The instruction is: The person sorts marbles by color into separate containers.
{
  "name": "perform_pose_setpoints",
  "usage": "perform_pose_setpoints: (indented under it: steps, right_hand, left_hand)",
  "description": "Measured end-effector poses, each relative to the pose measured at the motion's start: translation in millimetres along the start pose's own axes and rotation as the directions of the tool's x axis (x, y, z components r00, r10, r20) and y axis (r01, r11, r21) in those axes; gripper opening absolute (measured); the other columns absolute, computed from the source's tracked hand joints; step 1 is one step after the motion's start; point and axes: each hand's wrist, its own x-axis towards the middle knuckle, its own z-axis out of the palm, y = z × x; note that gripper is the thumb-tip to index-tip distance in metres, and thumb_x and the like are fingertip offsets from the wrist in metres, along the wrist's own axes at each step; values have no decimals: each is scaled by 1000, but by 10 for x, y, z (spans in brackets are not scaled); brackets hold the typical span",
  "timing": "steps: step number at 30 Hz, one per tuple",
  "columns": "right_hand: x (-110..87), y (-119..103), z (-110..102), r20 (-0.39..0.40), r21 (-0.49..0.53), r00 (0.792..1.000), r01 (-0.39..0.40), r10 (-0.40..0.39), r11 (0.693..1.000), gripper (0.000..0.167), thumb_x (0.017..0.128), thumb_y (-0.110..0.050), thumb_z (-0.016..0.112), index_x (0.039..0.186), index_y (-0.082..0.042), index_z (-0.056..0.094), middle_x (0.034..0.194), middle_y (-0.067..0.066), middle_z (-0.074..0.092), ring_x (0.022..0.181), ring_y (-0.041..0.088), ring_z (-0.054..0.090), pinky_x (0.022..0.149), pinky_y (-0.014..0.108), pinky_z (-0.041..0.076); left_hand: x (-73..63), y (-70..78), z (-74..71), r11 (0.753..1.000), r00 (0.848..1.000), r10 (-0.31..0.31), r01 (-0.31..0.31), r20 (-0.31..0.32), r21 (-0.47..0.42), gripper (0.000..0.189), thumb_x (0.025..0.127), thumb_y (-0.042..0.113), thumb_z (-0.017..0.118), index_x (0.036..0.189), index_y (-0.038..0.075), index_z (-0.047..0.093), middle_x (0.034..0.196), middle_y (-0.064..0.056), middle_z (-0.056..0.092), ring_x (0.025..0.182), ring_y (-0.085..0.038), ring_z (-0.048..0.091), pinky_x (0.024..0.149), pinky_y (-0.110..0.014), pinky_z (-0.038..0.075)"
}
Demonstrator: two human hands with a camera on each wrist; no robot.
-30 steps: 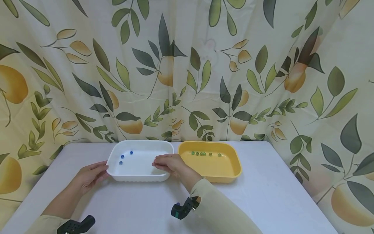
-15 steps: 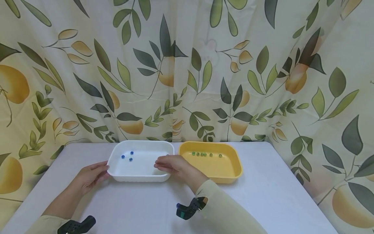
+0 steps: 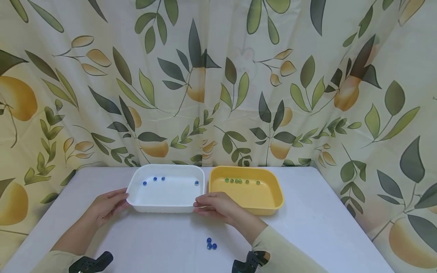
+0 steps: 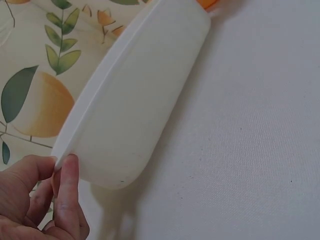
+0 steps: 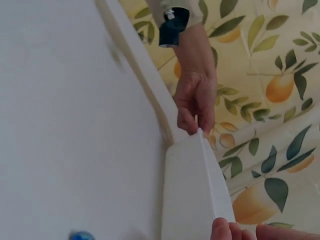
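Note:
My left hand (image 3: pixel 106 206) pinches the left end of the white tray (image 3: pixel 164 209) between thumb and fingers; the left wrist view shows the fingertips on its rim (image 4: pixel 82 117). Several blue marbles lie in this tray, one blue marble (image 3: pixel 196 183) near its right end and the others to the left. At the tray's front right corner is my right hand (image 3: pixel 222 207), its fingers loosely extended and overlapping the rim, with no marble showing between them. Three blue marbles (image 3: pixel 209 246) sit close together on the table in front of the right hand.
Right beside the white tray stands a yellow tray (image 3: pixel 263 209), holding several green marbles (image 3: pixel 239 181) along its back. Both trays are near the far edge of the white-covered table (image 3: pixel 317 227). A leaf-and-fruit patterned curtain (image 3: pixel 232 83) hangs behind.
My right hand has drawn back toward the tray's front right corner. Another blue marble now shows in the white tray, and the others have rolled. Three table marbles have come into view.

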Motion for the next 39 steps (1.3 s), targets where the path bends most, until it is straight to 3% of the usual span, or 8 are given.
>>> perform_pose_setpoints:
  steps: [7, 15, 24, 31, 39]
  right_hand:
    - [-258, 129, -229, 34, -121, 999, 31, -27, 992, 39, 97, -21, 62, 123, 8, 62, 117, 22, 68, 98, 22, 71, 87, 30, 60]
    - [-461, 409, -369, -13, -142, 998, 53, -56, 988, 34, 92, -12, 67, 117, 11, 64, 105, 20, 72, 92, 22, 73, 86, 35, 61]
    - [-522, 560, -357, -52, -186, 998, 18, -28, 982, 30, 89, -11, 70, 112, 9, 68, 100, 15, 74, 88, 17, 72, 81, 33, 62]
    - [-546, 636, -348, -81, -207, 996, -53, 37, 977, 29, 87, -12, 73, 109, 5, 70, 97, 11, 75, 86, 18, 73, 80, 34, 62]
    - [-526, 802, -335, -79, -219, 997, 5, -23, 976, 27, 85, -9, 74, 106, 7, 70, 96, 13, 75, 87, 20, 73, 78, 33, 63]
  left_hand:
    - [18, -9, -11, 1000, 1000, -5, 5, 0, -1, 65, 97, 14, 63, 147, -10, 31, 91, 5, 68, 79, -5, 70, 82, -26, 60]
    - [23, 4, -2, 1000, 1000, -2, 2, -4, 16, 65, 97, 14, 63, 148, -10, 30, 93, 6, 68, 80, -4, 70, 83, -26, 60]
    - [10, -2, -2, 1000, 1000, -5, 5, 0, 2, 65, 97, 15, 63, 147, -10, 31, 89, 8, 67, 79, -4, 70, 83, -27, 60]
    - [2, -5, 7, 1000, 1000, -2, 3, -16, 12, 63, 96, 15, 64, 146, -10, 34, 87, 9, 67, 78, -4, 70, 82, -27, 60]
    - [1, -16, 2, 1000, 1000, -1, 2, -17, 19, 66, 95, 17, 66, 146, -9, 34, 90, 8, 67, 79, -5, 70, 83, -27, 60]
